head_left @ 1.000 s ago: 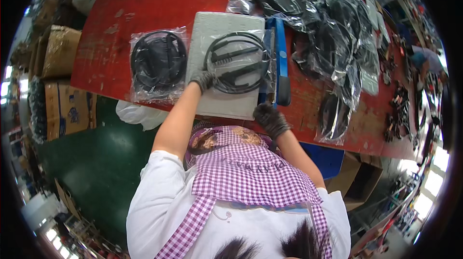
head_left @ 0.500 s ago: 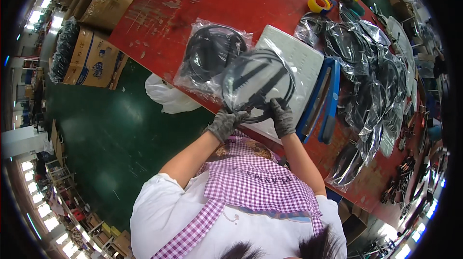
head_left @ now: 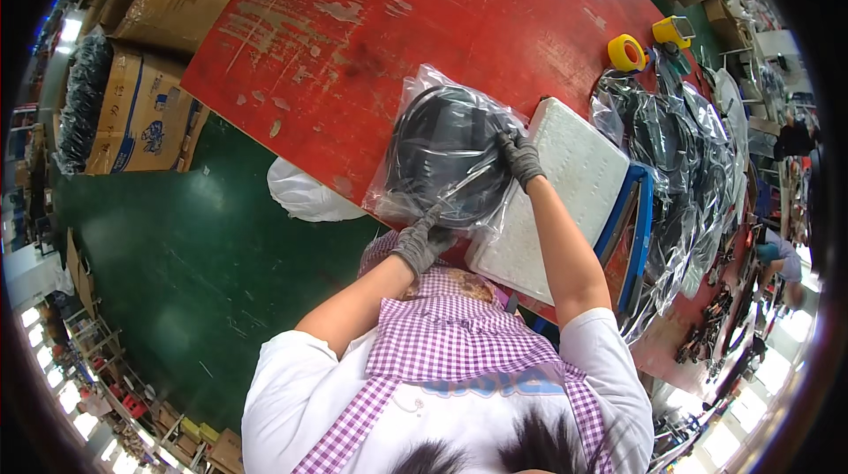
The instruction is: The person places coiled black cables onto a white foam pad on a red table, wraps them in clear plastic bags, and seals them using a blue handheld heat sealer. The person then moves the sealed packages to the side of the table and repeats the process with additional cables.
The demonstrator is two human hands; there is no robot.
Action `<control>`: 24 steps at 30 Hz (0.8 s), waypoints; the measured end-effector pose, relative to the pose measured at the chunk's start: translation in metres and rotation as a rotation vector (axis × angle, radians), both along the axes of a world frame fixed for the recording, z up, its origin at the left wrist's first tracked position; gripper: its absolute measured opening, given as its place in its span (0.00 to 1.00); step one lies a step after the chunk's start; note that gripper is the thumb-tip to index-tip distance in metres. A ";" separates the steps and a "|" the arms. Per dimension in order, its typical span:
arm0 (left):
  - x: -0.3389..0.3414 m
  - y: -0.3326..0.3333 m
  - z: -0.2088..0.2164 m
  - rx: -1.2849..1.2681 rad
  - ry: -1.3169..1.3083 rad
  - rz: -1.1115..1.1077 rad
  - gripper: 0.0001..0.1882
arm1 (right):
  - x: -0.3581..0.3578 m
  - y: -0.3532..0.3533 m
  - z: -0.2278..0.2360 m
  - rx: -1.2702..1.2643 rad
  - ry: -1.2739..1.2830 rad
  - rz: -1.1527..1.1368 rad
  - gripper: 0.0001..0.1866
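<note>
Clear plastic bags with black coiled cables and flat black parts lie stacked at the table's near edge. My left hand is closed at the near edge of the top bag, one finger stretched over the plastic. At its right side my right hand is closed on the bag's edge, fingers curled over the film. Part of each hand's fingertips is lost against the dark contents. A white foam slab lies just right of the stack, its top bare, under my right forearm.
A blue long-armed tool, like a bag sealer, lies right of the slab. Beyond it are heaped bagged cables and rolls of yellow tape. The red table is scuffed. Cardboard boxes and a white sack stand left.
My hands have moved the bagged coil left off the foam slab and onto the other bag. My right hand has shifted up along the bag's right side.
</note>
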State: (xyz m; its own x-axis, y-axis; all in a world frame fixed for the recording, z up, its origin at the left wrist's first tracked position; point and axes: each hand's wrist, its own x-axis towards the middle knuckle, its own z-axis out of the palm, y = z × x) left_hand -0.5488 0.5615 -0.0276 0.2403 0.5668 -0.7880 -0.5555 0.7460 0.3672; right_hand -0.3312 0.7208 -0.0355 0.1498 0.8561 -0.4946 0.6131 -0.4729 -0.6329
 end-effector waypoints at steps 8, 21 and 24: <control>-0.059 0.025 -0.102 -0.154 -0.144 0.288 0.25 | -0.034 0.018 0.013 -0.069 0.193 0.038 0.29; -0.047 0.030 -0.110 0.071 0.298 0.020 0.20 | -0.038 -0.016 -0.052 -0.333 1.180 -0.465 0.31; -0.043 0.008 -0.138 0.042 0.245 -0.138 0.19 | -0.050 -0.014 -0.019 -0.460 1.206 -0.553 0.30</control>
State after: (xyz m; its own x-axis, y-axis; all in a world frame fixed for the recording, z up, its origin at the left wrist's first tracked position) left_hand -0.5918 0.5694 -0.1659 0.1228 0.5757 -0.8084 -0.3405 0.7896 0.5105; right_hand -0.3811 0.7071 -0.0550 -0.3028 0.5551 -0.7747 -0.5201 -0.7774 -0.3537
